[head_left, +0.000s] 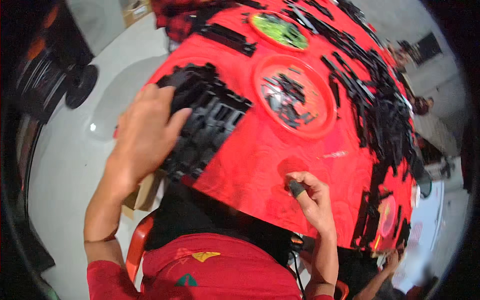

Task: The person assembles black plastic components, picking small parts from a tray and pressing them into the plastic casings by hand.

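My left hand [150, 127] is slightly blurred, its thumb apart from the fingers and nothing seen in its grip. It hovers over or rests at the left edge of a block of black plastic parts [212, 117] laid side by side in rows; whether it touches them I cannot tell. Over the red tabletop [250, 170], my right hand [315, 195] has its thumb and fingers closed in a pinch. The thumb's tip looks dark, like a finger cover or a small black piece. What the pinch holds is hidden.
A round red tray [327, 120] holds small dark and grey pieces. Beyond it, another tray [254, 25] has a green inside. Long black strips [385, 110] lie heaped along the right. Another person's hand [392, 260] is at the lower right; a plaid sleeve [175, 22] shows far left.
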`<state>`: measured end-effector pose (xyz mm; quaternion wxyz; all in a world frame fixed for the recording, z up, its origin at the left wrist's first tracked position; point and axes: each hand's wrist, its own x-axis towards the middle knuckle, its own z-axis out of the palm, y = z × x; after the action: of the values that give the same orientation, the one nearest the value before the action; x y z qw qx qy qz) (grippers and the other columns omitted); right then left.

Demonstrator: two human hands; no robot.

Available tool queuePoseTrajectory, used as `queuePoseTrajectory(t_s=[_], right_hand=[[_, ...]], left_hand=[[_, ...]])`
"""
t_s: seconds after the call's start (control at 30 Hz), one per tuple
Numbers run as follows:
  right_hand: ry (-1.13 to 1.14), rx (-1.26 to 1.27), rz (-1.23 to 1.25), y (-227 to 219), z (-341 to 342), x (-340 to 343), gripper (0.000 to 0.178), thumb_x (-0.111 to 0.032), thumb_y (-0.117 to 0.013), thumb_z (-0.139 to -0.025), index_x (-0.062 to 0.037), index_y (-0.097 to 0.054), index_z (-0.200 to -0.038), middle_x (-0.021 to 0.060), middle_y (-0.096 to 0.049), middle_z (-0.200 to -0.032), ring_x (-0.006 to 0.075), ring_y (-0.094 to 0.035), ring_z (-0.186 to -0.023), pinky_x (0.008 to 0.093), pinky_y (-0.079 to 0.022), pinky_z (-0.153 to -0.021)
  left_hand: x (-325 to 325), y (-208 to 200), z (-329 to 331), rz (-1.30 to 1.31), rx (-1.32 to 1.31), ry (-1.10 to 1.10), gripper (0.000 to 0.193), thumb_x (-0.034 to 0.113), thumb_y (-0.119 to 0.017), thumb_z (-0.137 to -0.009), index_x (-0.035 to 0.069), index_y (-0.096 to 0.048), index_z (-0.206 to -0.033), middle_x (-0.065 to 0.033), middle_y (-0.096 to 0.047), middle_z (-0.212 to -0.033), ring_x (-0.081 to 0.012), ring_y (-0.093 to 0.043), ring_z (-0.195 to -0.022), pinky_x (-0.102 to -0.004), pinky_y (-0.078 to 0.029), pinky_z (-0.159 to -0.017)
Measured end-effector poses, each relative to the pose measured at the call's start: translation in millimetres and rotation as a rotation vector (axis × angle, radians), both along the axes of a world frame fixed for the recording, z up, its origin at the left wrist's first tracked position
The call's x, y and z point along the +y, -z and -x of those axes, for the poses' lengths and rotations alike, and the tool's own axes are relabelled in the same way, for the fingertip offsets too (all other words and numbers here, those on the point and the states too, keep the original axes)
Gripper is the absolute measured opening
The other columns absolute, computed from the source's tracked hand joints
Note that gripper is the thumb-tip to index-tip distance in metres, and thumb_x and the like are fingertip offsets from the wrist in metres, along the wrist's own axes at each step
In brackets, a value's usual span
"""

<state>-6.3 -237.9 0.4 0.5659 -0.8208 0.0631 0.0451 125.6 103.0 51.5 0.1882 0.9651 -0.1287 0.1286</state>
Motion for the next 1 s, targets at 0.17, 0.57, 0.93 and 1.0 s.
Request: queuePoseTrajectory(t_s=[0.17,0.57,0.93,1.0], right_hand=[[0.121,-0.056,0.178,1,13,-52,0.017,-0.003,-0.065,-0.099,0.0031,-0.072,-0.113,0.0012,-0.072,-0.098,0.0081,-0.064,-0.09,0.0267,-0.053,-0.081],[0.51,-0.364,1.229,39,-113,-287,0.044,-0.028,-0.066,-0.093,0.0014,-0.065,-0.127,0.0265,-0.069,-0.111,0.0442,-0.064,-0.105,0.0487,-0.051,-0.094],[0.426,-0.237,0.654,37,-75,-290,0.034,-0.023,-0.065,-0.095,0.0045,-0.065,-0.115,0.0093,-0.069,-0.089,0.0232,-0.064,-0.079,0.0365,-0.051,-0.071],[0.351,-0.274,0.223,16,-57,-194,0.026,-0.02,-0.063,-0.099,0.002,-0.066,-0.112,-0.0009,-0.062,-0.091,0.0118,-0.056,-0.084,0.029,-0.046,-0.072]], left_hand=[[-2,2,-5,0.008,-0.011,0.038,0.046,0.023,-0.069,-0.097,-0.003,-0.059,-0.134,-0.0217,-0.061,-0.11,-0.0393,-0.061,-0.104,-0.0427,-0.048,-0.093],[-6,-9,11,0.082,-0.028,0.104,0.053,0.013,-0.071,-0.092,-0.001,-0.056,-0.141,-0.021,-0.057,-0.117,-0.0378,-0.058,-0.11,-0.042,-0.047,-0.098],[-33,-19,63,0.27,-0.276,0.447,0.048,0.007,-0.075,-0.083,0.0,-0.065,-0.13,-0.0182,-0.062,-0.121,-0.0351,-0.062,-0.109,-0.0437,-0.05,-0.097],[-43,-6,67,0.306,-0.168,0.618,0.042,0.007,-0.076,-0.083,0.003,-0.068,-0.124,-0.015,-0.063,-0.116,-0.033,-0.063,-0.103,-0.0437,-0.052,-0.091]])
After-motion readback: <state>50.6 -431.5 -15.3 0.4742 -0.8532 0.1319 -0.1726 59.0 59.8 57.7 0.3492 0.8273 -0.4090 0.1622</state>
